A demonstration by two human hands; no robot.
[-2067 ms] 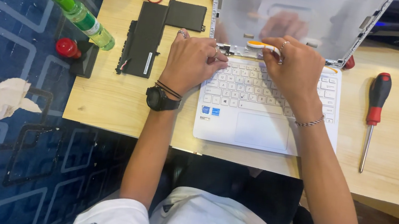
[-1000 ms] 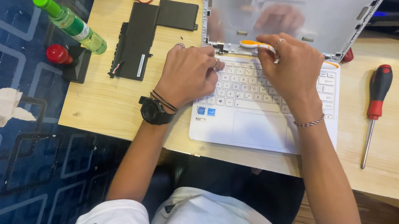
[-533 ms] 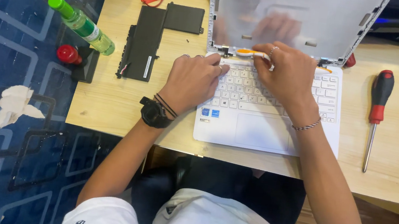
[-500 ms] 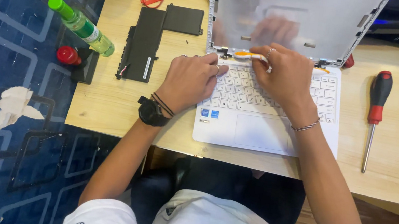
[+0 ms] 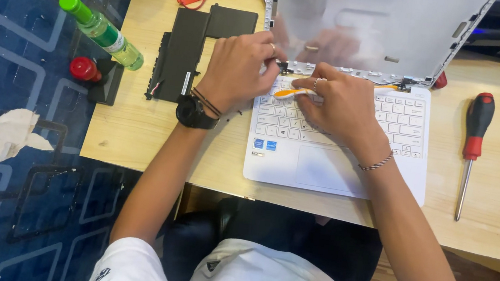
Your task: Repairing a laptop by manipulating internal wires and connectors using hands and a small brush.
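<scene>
A white laptop (image 5: 337,165) lies open on a wooden table, its silver lid (image 5: 375,22) tilted back. My right hand (image 5: 338,104) rests over the keyboard and pinches a thin orange and white pry tool (image 5: 288,92) whose tip points at the left hinge. My left hand (image 5: 240,68), with a black watch and cords on the wrist, presses its fingers against the laptop's left hinge corner (image 5: 282,67). A second orange piece (image 5: 386,87) sits at the right hinge.
A black flat battery pack (image 5: 195,46) lies left of the laptop. A green bottle (image 5: 100,30) and a red-capped item on a black stand (image 5: 95,72) sit at the table's left edge. A red and black screwdriver (image 5: 472,147) lies right. Torn paper scraps (image 5: 12,135) litter the blue carpet.
Both hands have moved left along the hinge line. The pry tool has shifted from mid-hinge to the left hinge, and my left hand has come up from the keyboard edge to the hinge corner.
</scene>
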